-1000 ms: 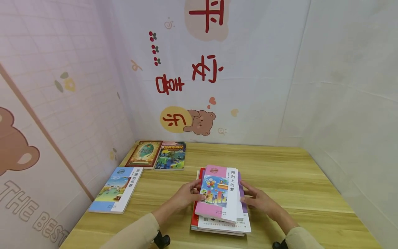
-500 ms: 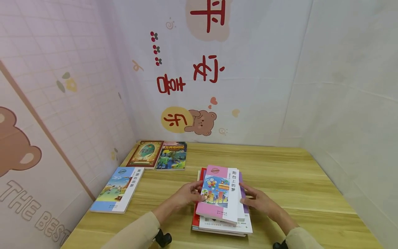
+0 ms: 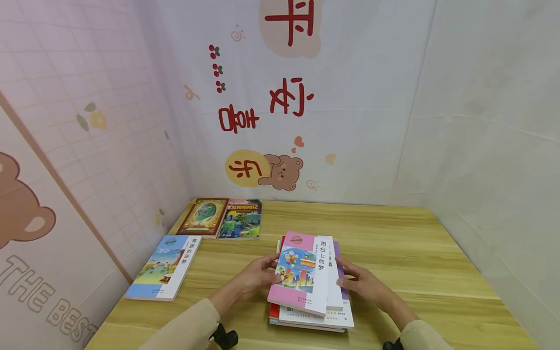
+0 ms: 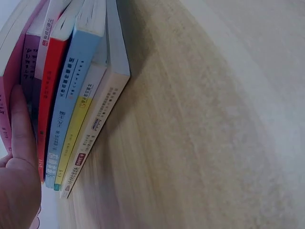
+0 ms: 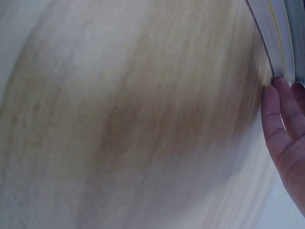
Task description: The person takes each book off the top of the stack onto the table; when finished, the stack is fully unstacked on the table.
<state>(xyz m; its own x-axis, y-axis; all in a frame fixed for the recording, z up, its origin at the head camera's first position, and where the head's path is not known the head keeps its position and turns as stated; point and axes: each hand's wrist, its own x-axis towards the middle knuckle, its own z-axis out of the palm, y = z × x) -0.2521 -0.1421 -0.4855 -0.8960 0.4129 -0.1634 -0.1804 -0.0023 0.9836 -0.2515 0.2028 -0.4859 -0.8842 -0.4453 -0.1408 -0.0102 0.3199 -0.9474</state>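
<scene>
A pink-and-white book [image 3: 294, 284] lies slightly askew over a stack of several books [image 3: 312, 322] near the front of the table. My left hand [image 3: 257, 274] pinches its left edge, thumb on the cover. In the left wrist view a finger of that hand [image 4: 21, 138] reaches between the pink book [image 4: 5, 95] and the spines below, among them a red book [image 4: 50, 90] and a blue book [image 4: 71, 90]. Against the stack's right side rest the fairly straight fingers of my right hand [image 3: 367, 287]; in the right wrist view its fingertips [image 5: 281, 83] touch the page edges.
To the left lies a blue-and-white book [image 3: 164, 267]. Behind it, a brown framed-cover book [image 3: 203, 217] and a colourful dinosaur book [image 3: 240, 219] lie side by side. Printed cloth walls [image 3: 358, 121] bound the wooden table [image 3: 385, 228] at the back and sides.
My left hand has drawn the pink book a little leftward, baring more of the white book under it. The right hand stays at the stack's right side.
</scene>
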